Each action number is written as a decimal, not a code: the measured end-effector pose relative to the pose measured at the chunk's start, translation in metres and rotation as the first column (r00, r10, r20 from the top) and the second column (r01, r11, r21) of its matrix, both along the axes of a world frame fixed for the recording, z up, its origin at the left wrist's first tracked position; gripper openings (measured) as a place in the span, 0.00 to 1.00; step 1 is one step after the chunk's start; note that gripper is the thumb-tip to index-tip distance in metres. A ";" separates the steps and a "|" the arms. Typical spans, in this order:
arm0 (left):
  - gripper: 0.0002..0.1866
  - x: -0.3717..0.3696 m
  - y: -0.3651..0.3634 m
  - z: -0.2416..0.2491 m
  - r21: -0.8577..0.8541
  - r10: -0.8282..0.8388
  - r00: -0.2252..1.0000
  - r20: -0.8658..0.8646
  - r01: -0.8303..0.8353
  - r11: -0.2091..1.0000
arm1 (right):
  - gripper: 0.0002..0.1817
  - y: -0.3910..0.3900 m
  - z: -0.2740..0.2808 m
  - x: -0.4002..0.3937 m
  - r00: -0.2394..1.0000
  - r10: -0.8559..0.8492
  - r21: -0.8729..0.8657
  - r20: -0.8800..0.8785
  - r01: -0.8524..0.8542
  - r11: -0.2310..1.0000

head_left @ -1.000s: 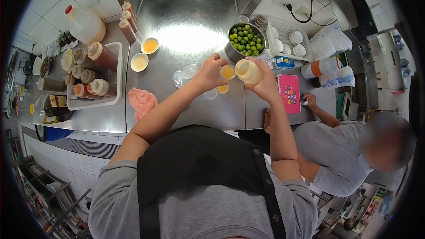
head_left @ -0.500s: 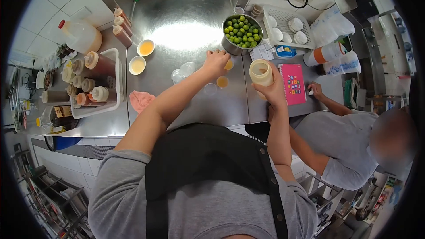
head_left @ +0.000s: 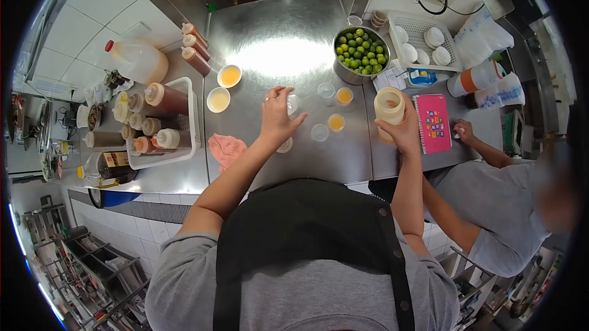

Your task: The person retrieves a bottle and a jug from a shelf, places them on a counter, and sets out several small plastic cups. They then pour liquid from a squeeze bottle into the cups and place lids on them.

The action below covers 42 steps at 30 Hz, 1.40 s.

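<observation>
My right hand [head_left: 402, 128] is wrapped around an uncapped, pale squeeze bottle [head_left: 388, 107], its wide mouth tipped toward me. My left hand [head_left: 279, 113] is over the steel table, thumb and fingers apart, partly covering some clear plastic cups [head_left: 293, 105]. To its right are two small cups of orange sauce, one farther back [head_left: 345, 95] and one nearer [head_left: 336, 122]. Beside each lies a clear round piece, one at the back [head_left: 326, 90] and one in front [head_left: 319, 133]. A pale ring-shaped piece [head_left: 285, 146] shows beside my left wrist.
Left: two white bowls of sauce [head_left: 229, 76], a pink cloth [head_left: 227, 152], a white bin [head_left: 195, 116] of squeeze bottles. Right: a pot [head_left: 351, 73] of green limes, a pink notebook [head_left: 433, 123], a rack of white cups [head_left: 451, 42]. A co-worker's hand [head_left: 464, 131] rests beside the notebook.
My left hand has moved left, off the sauce cups to the clear cups. A clear round piece now shows beside the far sauce cup. My right hand still holds the bottle. The view has shifted.
</observation>
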<state>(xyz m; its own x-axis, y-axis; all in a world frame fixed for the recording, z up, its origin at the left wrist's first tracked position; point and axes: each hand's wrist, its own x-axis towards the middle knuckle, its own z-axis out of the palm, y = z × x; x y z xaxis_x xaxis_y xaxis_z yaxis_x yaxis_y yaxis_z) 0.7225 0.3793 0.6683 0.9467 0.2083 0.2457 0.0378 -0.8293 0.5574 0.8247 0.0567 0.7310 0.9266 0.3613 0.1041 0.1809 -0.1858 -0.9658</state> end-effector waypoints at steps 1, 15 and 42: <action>0.39 -0.004 0.007 -0.003 -0.059 0.062 0.997 -0.039 -0.064 0.996 | 0.44 0.003 -0.001 0.001 1.000 0.004 0.002 -0.001 -0.004 1.000; 0.29 -0.006 0.029 -0.004 -0.301 0.123 0.982 -0.146 -0.163 0.940 | 0.43 0.020 0.016 -0.001 0.998 0.056 -0.042 0.002 -0.056 0.998; 0.30 0.029 -0.054 0.037 -0.165 -0.253 0.967 -0.013 0.247 0.955 | 0.41 0.060 0.039 -0.017 0.832 0.299 -0.703 0.466 0.143 0.697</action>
<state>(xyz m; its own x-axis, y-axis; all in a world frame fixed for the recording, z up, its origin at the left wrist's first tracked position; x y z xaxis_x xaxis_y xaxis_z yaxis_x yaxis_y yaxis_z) 0.7514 0.3258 0.7052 0.9807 -0.0018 0.1954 -0.1380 -0.7140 0.6864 0.8078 0.1167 0.7703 0.7673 0.5970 0.2340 0.6410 -0.7047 -0.3040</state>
